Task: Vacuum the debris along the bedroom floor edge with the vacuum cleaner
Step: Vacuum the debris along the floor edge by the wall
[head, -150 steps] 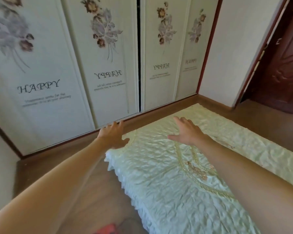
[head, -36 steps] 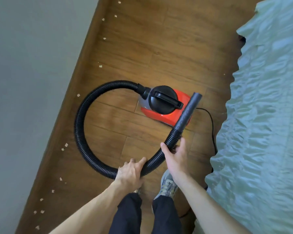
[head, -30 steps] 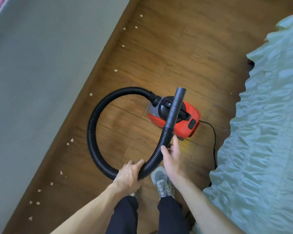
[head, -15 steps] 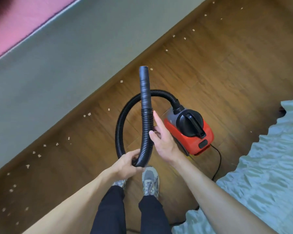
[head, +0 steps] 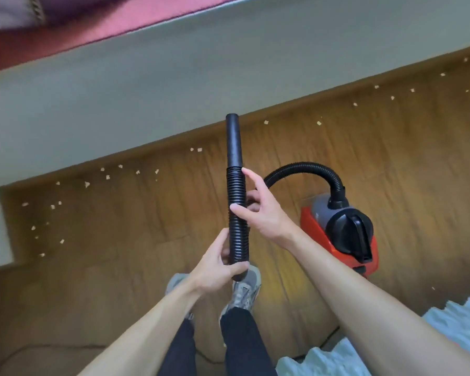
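- The wall (head: pixel 174 99) runs slantwise across the top of the view, pale and bare; a dark red band crosses above it, too blurred to name.
- The wooden floor (head: pixel 391 164) meets the wall along a brown skirting; it looks hard and smooth, so a nozzle should slide easily and scraps may skitter if knocked.
- A quilted pale bed cover (head: pixel 456 337) shows at the lower right corner, near the machine.
- The vacuum cleaner (head: pixel 347 234), a red canister with a black top handle, sits on the floor to the person's right; it looks compact and probably light enough to drag by its hose.
- The ribbed black hose (head: pixel 236 191) arcs out of the canister and is held upright before the person; likely soft and springy, so it bends wherever it is unsupported.
- The smooth rigid nozzle tube (head: pixel 234 139) points up, away from the floor; the stiff end seems the better place to steer from.
- The right hand (head: pixel 261 213) holds the hose between thumb and fingers just below the tube; the left hand (head: pixel 216 267) wraps round it lower down.
- The debris (head: pixel 107 177), small pale scraps, lies scattered along the skirting; none is yet under the nozzle.
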